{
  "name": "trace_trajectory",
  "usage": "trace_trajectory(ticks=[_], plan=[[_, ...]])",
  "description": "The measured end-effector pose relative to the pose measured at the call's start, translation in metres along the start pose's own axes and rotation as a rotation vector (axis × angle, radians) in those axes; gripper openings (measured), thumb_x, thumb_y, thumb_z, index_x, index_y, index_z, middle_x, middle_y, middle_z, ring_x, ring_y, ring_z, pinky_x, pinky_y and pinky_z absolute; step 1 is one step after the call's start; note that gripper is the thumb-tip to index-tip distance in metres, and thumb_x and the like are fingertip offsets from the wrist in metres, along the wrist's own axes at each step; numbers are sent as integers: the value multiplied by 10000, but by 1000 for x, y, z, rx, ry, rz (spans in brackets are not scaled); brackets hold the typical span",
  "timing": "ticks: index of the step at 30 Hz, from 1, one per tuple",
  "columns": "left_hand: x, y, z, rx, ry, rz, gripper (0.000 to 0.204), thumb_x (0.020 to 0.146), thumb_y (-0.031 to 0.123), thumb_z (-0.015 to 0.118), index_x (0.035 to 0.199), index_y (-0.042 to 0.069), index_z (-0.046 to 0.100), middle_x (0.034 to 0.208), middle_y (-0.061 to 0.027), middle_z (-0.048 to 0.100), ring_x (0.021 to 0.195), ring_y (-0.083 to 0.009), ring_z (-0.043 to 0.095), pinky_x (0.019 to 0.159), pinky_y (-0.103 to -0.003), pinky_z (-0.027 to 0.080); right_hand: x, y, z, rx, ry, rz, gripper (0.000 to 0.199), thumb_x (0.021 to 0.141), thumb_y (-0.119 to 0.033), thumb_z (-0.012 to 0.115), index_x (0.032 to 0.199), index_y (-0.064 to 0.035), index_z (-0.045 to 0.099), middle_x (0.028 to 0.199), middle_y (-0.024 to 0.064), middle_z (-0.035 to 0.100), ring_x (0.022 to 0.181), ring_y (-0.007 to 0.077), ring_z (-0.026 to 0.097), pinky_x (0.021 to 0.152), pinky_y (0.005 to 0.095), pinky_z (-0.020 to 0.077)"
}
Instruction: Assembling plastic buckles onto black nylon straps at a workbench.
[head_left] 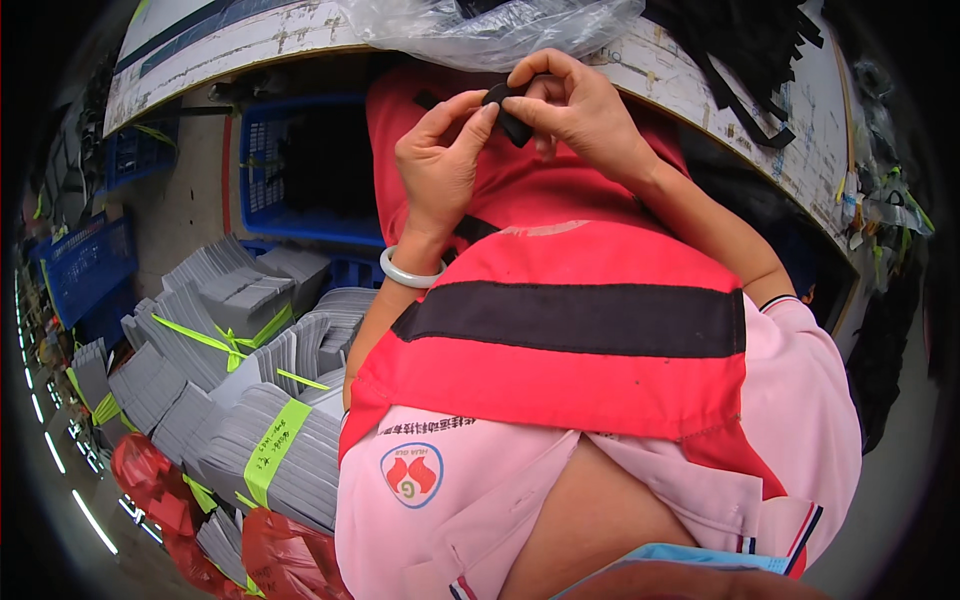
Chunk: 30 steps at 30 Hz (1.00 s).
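Note:
A small black strip of folded, fabric-like material (514, 127) is held up between my two hands, above my lap and close to the table's near edge. My left hand (437, 165) pinches its left side between thumb and fingertips. From the other side, my right hand (585, 112) grips it with the thumb and index finger, and its remaining fingers curl behind. Fingertips hide part of the strip, so its full shape cannot be made out. Red apron cloth (570, 195) lies beneath both hands.
A clear plastic bag (490, 38) lies on the worn table (660, 75), with black straps (750, 60) heaped at its right. To my left stand a blue crate (262, 205) holding dark items, bundled grey sheets (280, 450) with green ties, and red plastic bags (290, 550).

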<state>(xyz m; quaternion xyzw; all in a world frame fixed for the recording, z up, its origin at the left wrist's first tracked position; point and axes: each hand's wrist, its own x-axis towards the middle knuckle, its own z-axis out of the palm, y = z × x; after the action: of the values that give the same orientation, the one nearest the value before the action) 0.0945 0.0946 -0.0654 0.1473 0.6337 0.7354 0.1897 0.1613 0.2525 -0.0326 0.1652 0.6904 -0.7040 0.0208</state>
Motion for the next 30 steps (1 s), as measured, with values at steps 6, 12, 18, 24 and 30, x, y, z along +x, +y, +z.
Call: trace_trajectory(ticks=[6,12,18,24,30], plan=[[2,3,-12,27,-96,5,153,853,-28,668,1004,-23,692,837,-16,658,791,-73,597,719,-196,469,14,15,-18,344,-277,352,204,946,-232,600,992,-34,595,635,-14,549,467,39,513,423,172,422],[-8,59,-70,181,-316,-159,136,833,-89,621,954,-47,666,850,-38,632,804,-94,588,733,-206,454,22,5,-25,314,-26,21,170,936,-214,622,926,-47,594,671,-23,530,520,34,462,477,172,384],[18,95,-124,1143,137,300,285,843,-12,646,1128,-8,638,1105,-70,636,994,-147,612,856,-269,479,26,18,-59,222,-20,38,181,940,-212,603,918,-33,602,696,5,554,551,58,494,505,198,407],[138,45,20,589,-383,326,294,878,35,604,1166,-19,611,1078,-137,633,977,-215,640,837,-297,503,24,36,-46,307,-84,51,158,939,-191,599,906,-37,591,693,-5,550,551,54,480,495,204,396],[258,-28,97,1211,-342,414,417,828,193,632,1167,-46,580,1169,-237,565,1067,-395,555,935,-427,442,14,40,-50,252,-104,66,154,939,-176,591,911,-25,593,712,-6,552,593,55,487,511,216,403]])
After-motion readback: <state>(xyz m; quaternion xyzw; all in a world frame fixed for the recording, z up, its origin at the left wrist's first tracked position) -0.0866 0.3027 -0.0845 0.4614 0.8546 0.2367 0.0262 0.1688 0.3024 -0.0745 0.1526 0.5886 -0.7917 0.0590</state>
